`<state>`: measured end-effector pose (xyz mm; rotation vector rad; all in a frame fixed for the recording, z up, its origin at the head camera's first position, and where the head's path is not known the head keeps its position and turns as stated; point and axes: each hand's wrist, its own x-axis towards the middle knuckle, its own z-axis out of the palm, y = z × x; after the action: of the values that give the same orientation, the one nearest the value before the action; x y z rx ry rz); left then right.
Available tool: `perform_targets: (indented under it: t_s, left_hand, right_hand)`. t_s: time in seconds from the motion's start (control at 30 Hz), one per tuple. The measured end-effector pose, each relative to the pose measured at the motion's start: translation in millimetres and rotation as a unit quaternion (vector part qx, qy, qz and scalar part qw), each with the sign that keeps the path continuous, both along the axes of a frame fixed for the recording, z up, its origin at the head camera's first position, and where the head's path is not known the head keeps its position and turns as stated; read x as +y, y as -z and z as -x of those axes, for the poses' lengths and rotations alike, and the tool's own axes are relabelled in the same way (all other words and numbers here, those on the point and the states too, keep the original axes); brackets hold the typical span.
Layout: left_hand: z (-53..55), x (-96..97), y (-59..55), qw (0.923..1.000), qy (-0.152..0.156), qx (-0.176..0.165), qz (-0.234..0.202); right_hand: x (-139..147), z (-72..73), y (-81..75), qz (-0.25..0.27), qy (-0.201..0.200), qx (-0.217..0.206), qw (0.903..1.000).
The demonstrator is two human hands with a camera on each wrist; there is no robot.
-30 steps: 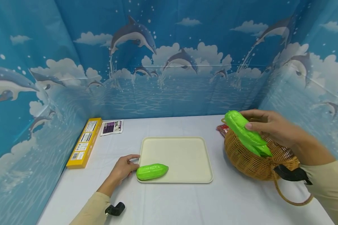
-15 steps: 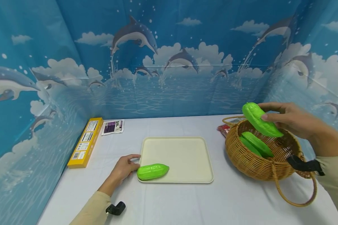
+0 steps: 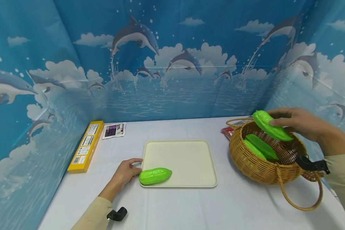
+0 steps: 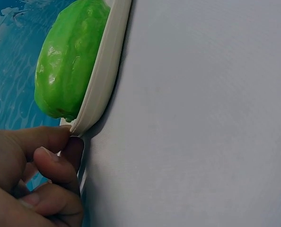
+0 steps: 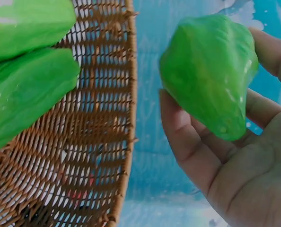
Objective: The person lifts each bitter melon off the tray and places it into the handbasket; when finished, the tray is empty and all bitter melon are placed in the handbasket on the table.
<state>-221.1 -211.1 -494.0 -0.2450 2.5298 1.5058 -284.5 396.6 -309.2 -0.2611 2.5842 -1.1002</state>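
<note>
My right hand holds a shiny, ridged green bitter melon over the wicker basket, thumb on its near side and fingers behind. In the right wrist view this bitter melon shows its pointed end, beside the basket rim. Two more green bitter melons lie inside the basket. Another bitter melon lies along the near left corner of the cream tray. There my left hand pinches the tray's edge, with thumb and finger at the corner in the left wrist view.
A long yellow box lies at the far left, beside a purple and white packet. Behind the basket is a red packet. One rope handle hangs toward the table's front. A dolphin-print curtain surrounds the white tabletop.
My right hand has moved right with its bitter melon, away from the two in the basket, then dipped slightly. The left hand and the tray have stayed put.
</note>
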Motion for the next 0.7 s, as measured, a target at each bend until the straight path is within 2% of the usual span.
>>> perform_targets:
  t_s: [0.17,0.33,0.47,0.7]
  left_hand:
    - [0.2,0.3,0.0,1.0000,0.000,0.001,-0.001]
    - [0.8,0.2,0.4,1.0000,0.000,0.001,0.000]
    - [1.4,0.3,0.5,1.0000,0.000,0.000,0.000]
    - [3.0,-0.6,1.1,1.0000,-0.001,0.001,0.001]
  right_hand:
    - [-1,4.0,4.6,-0.039,-0.028,-0.019,0.9987]
    - [-1,9.3,10.3,-0.049,-0.055,-0.039,0.9965]
    - [1,14.7,11.2,-0.047,-0.057,-0.053,0.9958]
    - [5,19.8,15.4,-0.073,-0.052,-0.057,0.9943]
